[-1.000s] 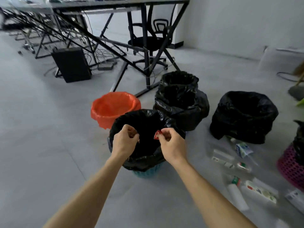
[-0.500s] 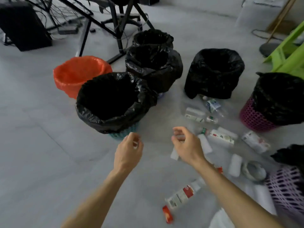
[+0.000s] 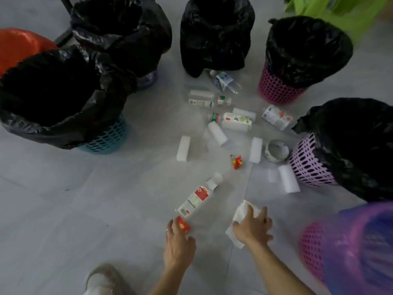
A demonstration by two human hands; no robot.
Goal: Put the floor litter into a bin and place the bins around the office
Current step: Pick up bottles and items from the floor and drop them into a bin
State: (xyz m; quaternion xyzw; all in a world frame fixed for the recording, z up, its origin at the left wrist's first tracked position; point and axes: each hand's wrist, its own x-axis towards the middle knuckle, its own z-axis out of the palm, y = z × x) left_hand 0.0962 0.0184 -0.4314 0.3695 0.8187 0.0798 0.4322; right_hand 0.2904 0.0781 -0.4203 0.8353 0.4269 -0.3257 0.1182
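Litter lies scattered on the grey floor between the bins. My left hand [image 3: 178, 241] pinches a small red wrapper [image 3: 183, 225] beside a clear bottle with a red label [image 3: 197, 196]. My right hand [image 3: 253, 227] lies over a crumpled white tissue [image 3: 240, 213], fingers spread and bent onto it. Farther out lie white foam blocks [image 3: 183, 149], a red-yellow wrapper [image 3: 237, 162], a tape roll [image 3: 276, 150] and more plastic bottles [image 3: 231, 120]. The teal bin [image 3: 106, 139] with a black bag stands at the left.
Bins ring the litter: an orange-bagged one [image 3: 17, 45], two wrapped in black bags [image 3: 127, 28], a pink mesh one [image 3: 276, 88], a lilac one [image 3: 308, 162], and a pink one with a purple bag [image 3: 312, 248]. A green stool [image 3: 331, 9] stands behind. My shoe [image 3: 102, 277] is at the bottom.
Both hands left the teal bin's mouth and dropped to the floor. The view tilted down. The left hand now has the red wrapper and the right covers the tissue.
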